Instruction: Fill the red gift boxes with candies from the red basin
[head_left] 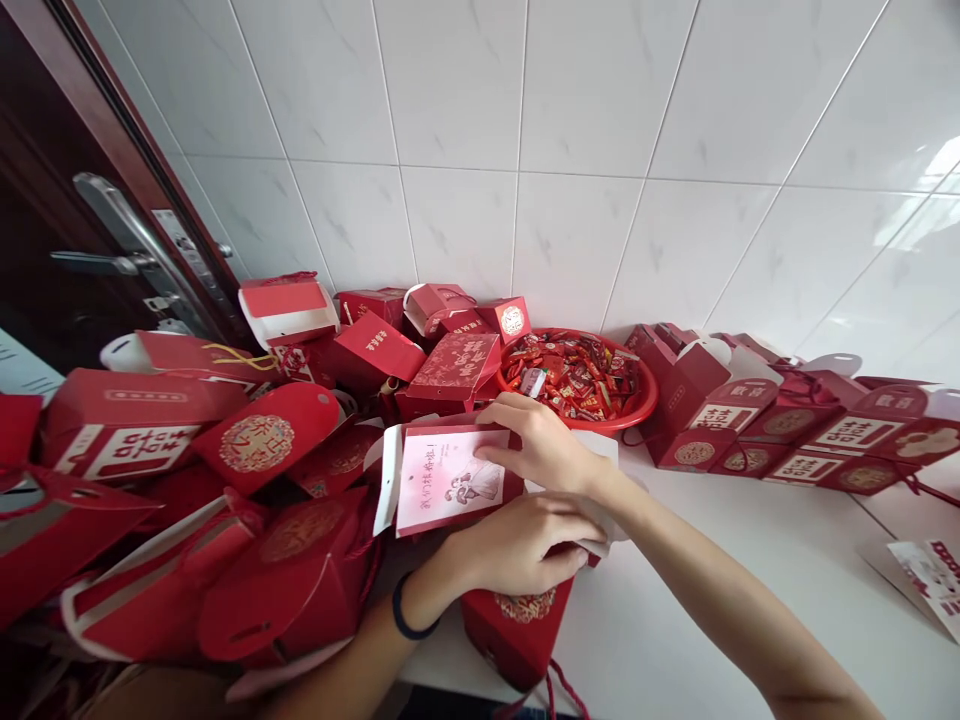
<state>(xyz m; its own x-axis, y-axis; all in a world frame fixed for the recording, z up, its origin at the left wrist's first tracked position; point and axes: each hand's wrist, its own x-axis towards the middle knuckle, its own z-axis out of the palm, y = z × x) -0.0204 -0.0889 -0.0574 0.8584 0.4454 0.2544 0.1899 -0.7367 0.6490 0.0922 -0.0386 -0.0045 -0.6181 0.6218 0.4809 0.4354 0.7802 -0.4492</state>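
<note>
In the middle of the head view, a pink printed card (450, 482) with a line drawing of a couple lies against red cardboard with a white flap at its left. My right hand (536, 445) reaches across from the right, its thumb on the card's face and its fingers bent over the upper edge. Just nearer, my left hand (521, 545), with a dark band on the wrist, has its fingers curled around a pale flap of a red gift box (517, 625). The box has a gold round emblem, partly hidden by that hand. Red cord hangs from its lower end.
A red basin (646, 400) full of wrapped sweets (577, 375) stands behind my hands. Red gift boxes (259, 445) crowd the left side. Stacked boxes (720, 420) line the tiled wall (585, 230) at right. The white tabletop (712, 560) carries printed paper (926, 580).
</note>
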